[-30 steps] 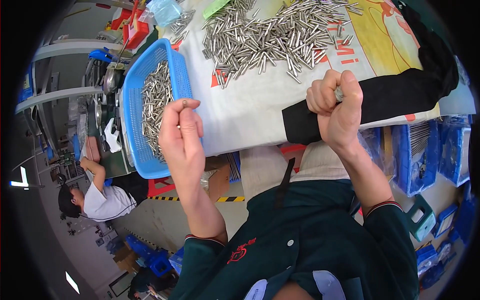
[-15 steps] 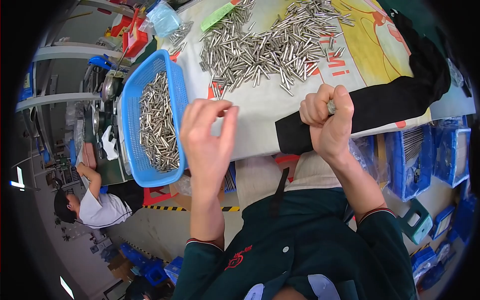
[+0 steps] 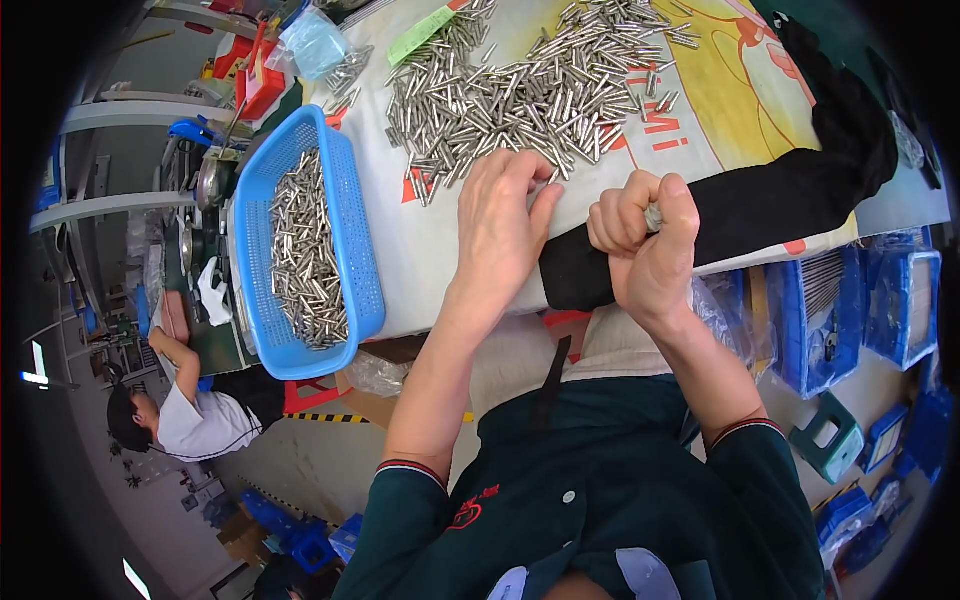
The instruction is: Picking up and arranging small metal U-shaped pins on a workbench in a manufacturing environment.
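Observation:
Loose metal pins (image 3: 530, 95), silvery and slim, lie in a wide pile on the cloth-covered table. At the pile's near edge is my left hand (image 3: 500, 215), its thumb and fingertips brought together around the end of a single metal pin (image 3: 555, 176). My right hand (image 3: 648, 240) is closed in a fist, thumb up, with a small pale grey piece (image 3: 654, 217) showing between thumb and fingers; its kind is unclear. Behind and under that fist runs a long strip of black fabric (image 3: 760, 205). More pins fill a blue plastic basket (image 3: 362, 230) to the left.
A green paper slip (image 3: 420, 35) lies at the pile's far left, near a pale blue plastic bag (image 3: 315, 45). Red bins (image 3: 262, 85) stand at the far left. Blue crates (image 3: 815, 320) sit below the table's right side. Another person (image 3: 205, 410) works at the left.
My left hand has moved right and away from me, from beside the basket to the pile's near edge, its fingertips closing at a pin. My right fist stays nearly in place.

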`<state>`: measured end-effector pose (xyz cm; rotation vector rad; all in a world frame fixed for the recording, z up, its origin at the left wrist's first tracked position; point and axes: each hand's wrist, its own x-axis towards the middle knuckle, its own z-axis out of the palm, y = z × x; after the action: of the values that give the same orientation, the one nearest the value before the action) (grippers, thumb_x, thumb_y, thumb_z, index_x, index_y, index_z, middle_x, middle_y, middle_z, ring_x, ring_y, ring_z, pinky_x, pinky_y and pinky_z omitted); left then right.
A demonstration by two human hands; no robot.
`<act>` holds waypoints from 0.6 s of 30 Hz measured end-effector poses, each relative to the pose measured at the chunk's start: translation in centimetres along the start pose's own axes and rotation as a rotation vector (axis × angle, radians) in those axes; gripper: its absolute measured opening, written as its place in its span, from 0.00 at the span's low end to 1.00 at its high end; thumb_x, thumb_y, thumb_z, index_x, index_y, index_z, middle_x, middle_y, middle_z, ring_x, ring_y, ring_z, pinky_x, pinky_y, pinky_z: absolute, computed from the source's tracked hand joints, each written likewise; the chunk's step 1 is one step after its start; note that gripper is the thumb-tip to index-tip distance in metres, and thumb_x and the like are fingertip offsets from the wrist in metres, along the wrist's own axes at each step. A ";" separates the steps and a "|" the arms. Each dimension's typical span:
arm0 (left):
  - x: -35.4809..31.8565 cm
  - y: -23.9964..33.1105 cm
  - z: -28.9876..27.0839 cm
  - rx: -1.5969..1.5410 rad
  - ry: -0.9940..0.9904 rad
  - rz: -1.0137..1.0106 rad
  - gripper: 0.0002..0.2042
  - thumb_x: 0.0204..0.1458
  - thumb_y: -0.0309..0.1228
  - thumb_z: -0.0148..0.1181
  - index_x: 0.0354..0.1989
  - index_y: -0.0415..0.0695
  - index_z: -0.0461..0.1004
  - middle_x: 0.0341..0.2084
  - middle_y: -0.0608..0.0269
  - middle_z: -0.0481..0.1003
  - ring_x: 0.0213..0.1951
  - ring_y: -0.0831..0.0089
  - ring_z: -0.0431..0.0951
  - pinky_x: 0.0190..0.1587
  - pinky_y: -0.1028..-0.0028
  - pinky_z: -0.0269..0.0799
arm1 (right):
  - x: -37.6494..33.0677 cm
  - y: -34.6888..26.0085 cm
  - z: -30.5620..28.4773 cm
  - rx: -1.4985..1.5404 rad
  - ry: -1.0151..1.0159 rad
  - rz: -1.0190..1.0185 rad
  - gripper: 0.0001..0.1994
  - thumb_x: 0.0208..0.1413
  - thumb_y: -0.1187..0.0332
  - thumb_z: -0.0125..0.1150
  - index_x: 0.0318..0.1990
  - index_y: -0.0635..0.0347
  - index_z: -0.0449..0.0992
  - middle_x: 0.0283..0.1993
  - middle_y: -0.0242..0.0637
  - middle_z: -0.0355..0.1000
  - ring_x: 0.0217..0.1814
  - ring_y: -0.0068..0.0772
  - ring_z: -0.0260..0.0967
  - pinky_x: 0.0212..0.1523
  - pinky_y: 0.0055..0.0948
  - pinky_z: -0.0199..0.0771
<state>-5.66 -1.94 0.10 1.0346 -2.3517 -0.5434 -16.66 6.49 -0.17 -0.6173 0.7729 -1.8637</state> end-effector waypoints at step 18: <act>-0.3 -0.8 -0.1 -0.051 0.021 0.042 0.04 0.41 0.20 0.60 0.27 0.39 0.73 0.23 0.58 0.68 0.31 0.60 0.69 0.35 0.66 0.65 | 0.2 0.4 -0.3 0.109 -0.016 -0.048 0.24 0.62 0.52 0.39 0.18 0.58 0.56 0.12 0.25 0.46 0.14 0.16 0.39 0.16 0.21 0.39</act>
<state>-4.94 -2.24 -0.33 0.9620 -2.3235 -0.5709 -16.73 6.23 -0.64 -0.5849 0.6460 -1.9291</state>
